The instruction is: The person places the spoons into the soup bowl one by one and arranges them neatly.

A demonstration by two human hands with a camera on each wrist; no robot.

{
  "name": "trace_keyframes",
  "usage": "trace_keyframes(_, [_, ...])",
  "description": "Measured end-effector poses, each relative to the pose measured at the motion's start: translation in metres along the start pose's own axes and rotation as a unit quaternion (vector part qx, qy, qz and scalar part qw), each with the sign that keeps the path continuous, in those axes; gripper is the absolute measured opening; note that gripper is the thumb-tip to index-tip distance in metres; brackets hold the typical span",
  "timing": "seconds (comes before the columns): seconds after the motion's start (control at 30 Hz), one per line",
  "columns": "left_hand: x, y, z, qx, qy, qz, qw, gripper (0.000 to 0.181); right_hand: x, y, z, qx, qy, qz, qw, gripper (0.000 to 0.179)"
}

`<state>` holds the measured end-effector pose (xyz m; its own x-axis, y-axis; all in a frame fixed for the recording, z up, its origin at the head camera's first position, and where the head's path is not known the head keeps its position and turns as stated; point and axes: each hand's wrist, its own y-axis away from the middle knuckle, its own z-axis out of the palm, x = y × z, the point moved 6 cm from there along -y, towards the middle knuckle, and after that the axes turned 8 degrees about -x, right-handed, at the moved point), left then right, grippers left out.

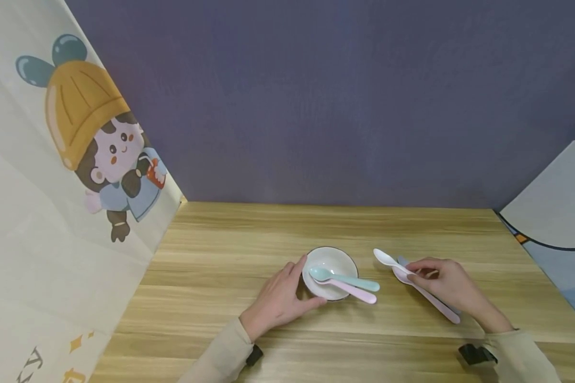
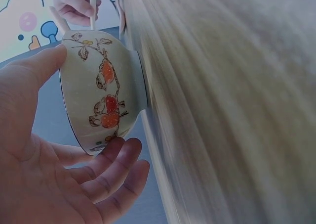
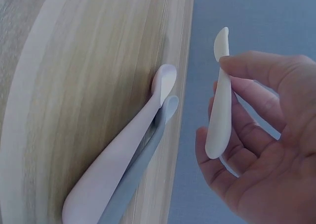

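Observation:
My left hand (image 1: pixel 279 302) holds the side of a small white bowl (image 1: pixel 337 257), thumb and fingers spread around its wall. Painted red fruit and leaves show on the bowl's outside in the left wrist view. A mint spoon (image 1: pixel 353 281) and a pink spoon (image 1: pixel 358 293) lean in it, handles over the right rim. To the right, my right hand (image 1: pixel 450 284) pinches a white spoon (image 3: pixel 220 117) between thumb and fingers, above the table. Below that hand, a pale pink spoon (image 3: pixel 111 167) and a grey-blue spoon (image 3: pixel 143 167) lie side by side.
The wooden table (image 1: pixel 211 255) ends at a dark blue-grey wall panel (image 1: pixel 316 106) at the back. A cream curtain (image 1: pixel 38 213) with a cartoon figure stands at the left, and another printed panel (image 1: pixel 556 202) at the right.

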<state>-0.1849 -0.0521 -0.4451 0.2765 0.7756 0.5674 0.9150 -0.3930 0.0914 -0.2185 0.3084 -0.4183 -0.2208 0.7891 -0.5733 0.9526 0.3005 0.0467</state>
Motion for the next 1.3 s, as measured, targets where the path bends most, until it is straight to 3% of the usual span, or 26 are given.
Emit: trace_keyframes(1.3, [0.001, -0.002, 0.003, 0.000, 0.006, 0.000, 1.0000, 0.111, -0.018, -0.002, 0.003, -0.001, -0.008, -0.035, 0.9994, 0.012])
